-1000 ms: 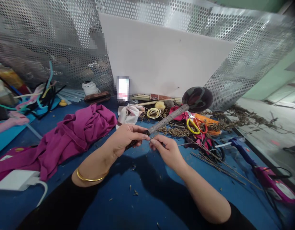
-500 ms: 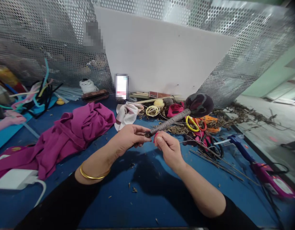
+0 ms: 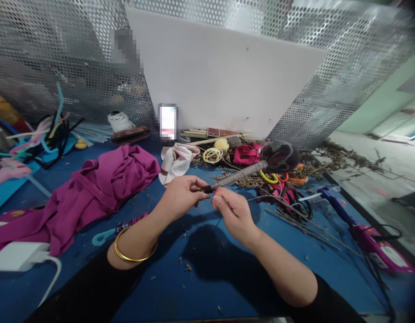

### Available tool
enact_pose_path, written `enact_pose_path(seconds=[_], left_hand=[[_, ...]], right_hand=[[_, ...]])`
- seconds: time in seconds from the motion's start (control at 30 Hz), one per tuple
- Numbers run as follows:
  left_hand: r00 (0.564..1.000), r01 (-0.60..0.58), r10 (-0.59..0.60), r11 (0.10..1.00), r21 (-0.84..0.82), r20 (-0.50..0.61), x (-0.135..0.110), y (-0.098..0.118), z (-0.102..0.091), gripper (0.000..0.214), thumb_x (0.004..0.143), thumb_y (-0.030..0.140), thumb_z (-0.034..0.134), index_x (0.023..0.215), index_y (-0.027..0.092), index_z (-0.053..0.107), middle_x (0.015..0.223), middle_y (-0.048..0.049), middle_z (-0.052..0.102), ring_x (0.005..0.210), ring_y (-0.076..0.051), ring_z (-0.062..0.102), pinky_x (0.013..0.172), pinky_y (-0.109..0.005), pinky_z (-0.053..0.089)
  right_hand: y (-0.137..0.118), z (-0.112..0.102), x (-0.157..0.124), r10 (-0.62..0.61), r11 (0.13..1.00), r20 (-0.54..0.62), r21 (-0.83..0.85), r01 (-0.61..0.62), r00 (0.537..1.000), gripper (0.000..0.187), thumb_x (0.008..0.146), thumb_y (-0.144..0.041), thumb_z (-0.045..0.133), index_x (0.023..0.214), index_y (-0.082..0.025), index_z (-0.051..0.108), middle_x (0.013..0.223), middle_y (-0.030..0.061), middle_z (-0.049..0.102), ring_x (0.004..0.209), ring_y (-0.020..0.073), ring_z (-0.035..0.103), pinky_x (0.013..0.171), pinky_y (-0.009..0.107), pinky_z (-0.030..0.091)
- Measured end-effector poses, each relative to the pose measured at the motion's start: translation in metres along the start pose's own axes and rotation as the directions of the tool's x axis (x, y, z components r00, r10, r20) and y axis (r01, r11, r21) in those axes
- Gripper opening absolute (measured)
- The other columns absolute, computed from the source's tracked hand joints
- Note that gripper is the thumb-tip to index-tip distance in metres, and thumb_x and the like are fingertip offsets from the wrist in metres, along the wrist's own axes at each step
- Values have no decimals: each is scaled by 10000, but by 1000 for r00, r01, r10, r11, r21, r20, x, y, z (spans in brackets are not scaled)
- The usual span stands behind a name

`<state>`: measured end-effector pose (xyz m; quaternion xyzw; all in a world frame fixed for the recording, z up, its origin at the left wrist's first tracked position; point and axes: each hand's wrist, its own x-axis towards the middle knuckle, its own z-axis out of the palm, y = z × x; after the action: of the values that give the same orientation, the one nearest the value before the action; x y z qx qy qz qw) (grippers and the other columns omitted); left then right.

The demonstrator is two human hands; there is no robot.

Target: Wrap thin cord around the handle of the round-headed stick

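Note:
My left hand [image 3: 182, 195] pinches the lower end of a stick wrapped in grey-brown strip [image 3: 239, 174]. A round dark cloth-covered head [image 3: 280, 157] tops the stick, which slants up and to the right over the table. Close beside the held end, my right hand [image 3: 234, 215] is closed, thumb against the curled fingers. A bit of red [image 3: 214, 193] shows at its fingertips, too small to name. Whether the right fingers touch the stick I cannot tell.
Purple cloth [image 3: 109, 179] lies left on the blue table, by a white charger [image 3: 20, 256]. Behind the stick are white cloth [image 3: 176, 161], a yellow coil [image 3: 212, 155] and a pink bundle [image 3: 246, 154]. Scissors [image 3: 269, 177], thin sticks [image 3: 301, 229] and a glue gun [image 3: 338, 206] sit right.
The stick's round head has dipped lower, and the stick lies flatter. My right hand has shifted slightly left and down, while my left hand keeps its pinch. A blue loop now shows beside my left wrist.

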<state>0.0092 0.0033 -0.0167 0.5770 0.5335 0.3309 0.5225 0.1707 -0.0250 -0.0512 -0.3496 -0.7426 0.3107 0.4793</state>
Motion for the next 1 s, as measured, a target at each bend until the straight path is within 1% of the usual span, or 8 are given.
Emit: enact_pose_path(seconds=[0.13, 0.2, 0.27, 0.37, 0.47, 0.57, 0.77, 1.0], left_hand=[[999, -45, 48, 988, 146, -21, 1, -8, 1, 150, 642, 205, 674, 782, 152, 665, 617, 10, 657, 498, -105, 526, 500, -234, 405], [997, -66, 73, 972, 226, -25, 1, -11, 3, 155, 651, 222, 674, 792, 159, 685, 656, -2, 676, 532, -118, 545, 512, -238, 413], [995, -83, 96, 956, 280, -31, 0, -13, 5, 150, 658, 230, 672, 792, 169, 696, 666, -4, 683, 545, -127, 553, 516, -241, 415], [992, -111, 124, 935, 338, -19, -1, -14, 8, 161, 666, 237, 669, 812, 179, 706, 704, -15, 702, 579, -144, 577, 533, -250, 424], [987, -143, 159, 898, 416, -5, -4, -13, 11, 183, 684, 219, 645, 851, 191, 714, 776, -27, 726, 678, -175, 627, 590, -267, 453], [981, -165, 193, 840, 517, 0, -7, -11, 14, 168, 700, 199, 621, 839, 206, 714, 805, -30, 737, 743, -198, 653, 631, -279, 462], [974, -175, 225, 706, 686, 18, -13, -6, 17, 176, 768, 231, 581, 894, 242, 704, 844, -19, 752, 740, -212, 662, 607, -291, 420], [947, -231, 309, 479, 847, 84, -19, -5, 21, 204, 818, 228, 543, 968, 232, 682, 858, -44, 754, 793, -264, 685, 622, -325, 400]], right_hand=[[-2, -10, 7, 91, 994, -13, 56, -90, 996, 289, 957, -304, 436, 711, -192, 541, 706, 7, 577, 553, 104, 453, 579, 252, 397], [-2, -16, 11, 69, 997, -31, 24, -68, 997, 281, 941, -304, 468, 704, -191, 568, 817, 39, 630, 618, 120, 507, 630, 271, 434], [-2, -20, 14, 44, 999, -51, -8, -45, 998, 282, 925, -303, 497, 686, -191, 596, 892, 60, 636, 730, 148, 564, 690, 291, 462], [1, -23, 17, 26, 999, -63, -21, -27, 998, 272, 916, -296, 517, 695, -192, 638, 902, 64, 626, 851, 173, 590, 753, 303, 478], [4, -23, 18, 0, 999, -60, -46, -2, 998, 266, 912, -287, 527, 701, -192, 657, 861, 60, 631, 868, 178, 590, 765, 308, 480], [6, -23, 19, -5, 997, -72, -76, -1, 997, 253, 910, -274, 530, 718, -195, 673, 843, 56, 638, 850, 176, 594, 748, 304, 484], [9, -25, 20, 20, 985, -83, -171, -34, 996, 232, 900, -255, 544, 742, -199, 704, 847, 53, 653, 851, 179, 612, 762, 304, 479], [14, -25, 20, 99, 963, -61, -244, -111, 993, 236, 896, -254, 564, 710, -207, 700, 812, 29, 663, 826, 164, 612, 757, 282, 454]])
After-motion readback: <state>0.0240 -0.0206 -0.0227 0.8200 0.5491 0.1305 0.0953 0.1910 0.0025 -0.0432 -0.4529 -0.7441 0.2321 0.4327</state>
